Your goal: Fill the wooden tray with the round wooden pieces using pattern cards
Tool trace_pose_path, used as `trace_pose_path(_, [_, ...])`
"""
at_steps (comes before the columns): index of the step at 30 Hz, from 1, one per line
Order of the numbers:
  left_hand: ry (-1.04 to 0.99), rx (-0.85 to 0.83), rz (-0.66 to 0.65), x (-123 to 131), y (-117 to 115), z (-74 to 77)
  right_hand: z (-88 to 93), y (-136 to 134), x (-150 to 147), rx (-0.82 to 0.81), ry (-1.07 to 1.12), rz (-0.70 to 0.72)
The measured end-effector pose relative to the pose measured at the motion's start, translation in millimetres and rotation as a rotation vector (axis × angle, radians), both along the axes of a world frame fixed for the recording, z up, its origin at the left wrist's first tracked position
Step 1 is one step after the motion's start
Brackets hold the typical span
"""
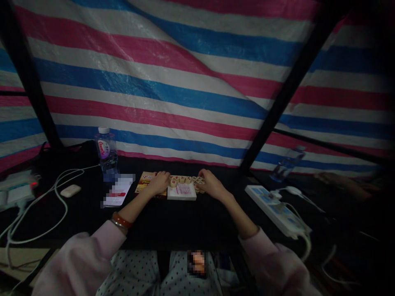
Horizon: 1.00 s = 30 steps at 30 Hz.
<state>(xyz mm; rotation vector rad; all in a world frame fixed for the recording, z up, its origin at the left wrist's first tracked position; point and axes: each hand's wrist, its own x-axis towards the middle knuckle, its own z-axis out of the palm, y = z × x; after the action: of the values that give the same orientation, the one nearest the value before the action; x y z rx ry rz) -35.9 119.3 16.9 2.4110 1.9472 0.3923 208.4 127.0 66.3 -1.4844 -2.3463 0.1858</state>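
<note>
**Hands at the chess row**

I am flanking the row of chess pieces, which is lying left to right along the far edge of the white box on the dark table. My left hand and right hand are curling over its ends; whether either is gripping, I cannot tell.

Pale pink sleeves, red bangle L wrist, polka-dot trousers

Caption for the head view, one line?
The left hand and right hand rest at a row of round game pieces behind a white box on a dark table.
</note>
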Motion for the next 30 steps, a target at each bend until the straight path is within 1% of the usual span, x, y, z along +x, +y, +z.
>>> trace_pose_path(1, [0.0, -0.001, -0.001, 0.1, 0.1, 0.1, 1.5, 0.1, -10.4, -0.007, 0.027, 0.058])
trace_pose_path(3, [0.003, 0.0, -0.002, 0.3, 0.2, 0.1, -1.3, 1.6, -32.2, -0.045, 0.073, 0.184])
trace_pose_path(5, [0.005, 0.005, -0.004, 0.3, -0.1, 0.1, -10.8, 3.9, -52.8, -0.076, 0.094, 0.272])
trace_pose_path(7, [0.007, 0.011, -0.007, 0.3, -0.8, 0.1, -23.5, 5.6, -69.7, -0.07, 0.087, 0.318])
trace_pose_path(10, [0.004, 0.02, -0.015, 0.1, -1.7, -0.1, -39.9, 6.0, -85.8, -0.029, 0.077, 0.344])
trace_pose_path(12, [-0.003, 0.021, -0.02, 0.0, -1.9, -0.3, -45.9, 4.9, -91.4, -0.016, 0.082, 0.328])
trace_pose_path(15, [-0.011, 0.02, -0.023, -0.2, -1.8, -0.7, -48.4, 2.4, -96.0, -0.009, 0.085, 0.299])
trace_pose_path(18, [-0.012, 0.024, -0.024, -0.4, -1.7, -0.9, -45.7, -1.2, -98.6, -0.009, 0.084, 0.296])
trace_pose_path(21, [-0.006, 0.025, -0.023, -0.7, -1.7, -0.8, -38.0, -5.8, -94.1, -0.009, 0.074, 0.284])
trace_pose_path(23, [-0.003, 0.024, -0.018, -0.7, -1.5, -0.7, -30.6, -8.0, -82.9, -0.001, 0.091, 0.267])
trace_pose_path(26, [-0.004, 0.018, -0.014, -0.3, -1.1, -0.8, -19.4, -7.4, -52.5, -0.002, 0.144, 0.212])
trace_pose_path(30, [-0.012, 0.013, -0.012, 0.0, -0.1, -1.6, -10.2, -0.8, 2.0, -0.04, 0.211, 0.081])
